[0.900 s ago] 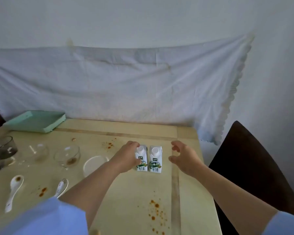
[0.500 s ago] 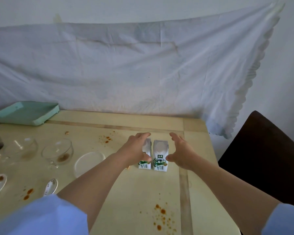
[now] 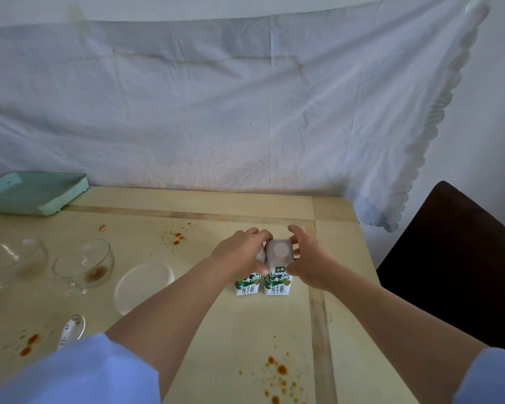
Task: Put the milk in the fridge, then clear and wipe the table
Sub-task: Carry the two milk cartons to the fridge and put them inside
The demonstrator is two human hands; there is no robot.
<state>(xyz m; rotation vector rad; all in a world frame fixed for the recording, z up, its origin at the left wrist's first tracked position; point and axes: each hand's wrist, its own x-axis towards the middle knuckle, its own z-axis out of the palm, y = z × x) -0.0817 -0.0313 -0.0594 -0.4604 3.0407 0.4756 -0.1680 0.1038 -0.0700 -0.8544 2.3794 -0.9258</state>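
The worktop [image 3: 216, 330] is carrying everything the task concerns, and nothing on it is being lifted yet. Across it, both forearms are reaching toward its right-hand half.

Change of state: the left hand [image 3: 239, 255], which was already lying on its carton a moment ago, is now curling over that carton's top. The right hand [image 3: 306, 263], which was hanging open and apart from the pack a moment ago, is now closing in, with its fingers [image 3: 296, 233] wrapping the far side and the thumb pressing the near side.

The left milk carton [image 3: 247, 285] and the right milk carton [image 3: 277, 282] are standing upright, touching side by side, with their bases still resting on the worktop. Each hand is gripping one carton near the cap end.

Meaning for the task: the reach is ending and the grasp is forming, so the milk-to-fridge step is probably only just beginning. The glass bowl [image 3: 83, 263] and the brown spatter [image 3: 277, 371] are still waiting for the clearing and wiping steps.
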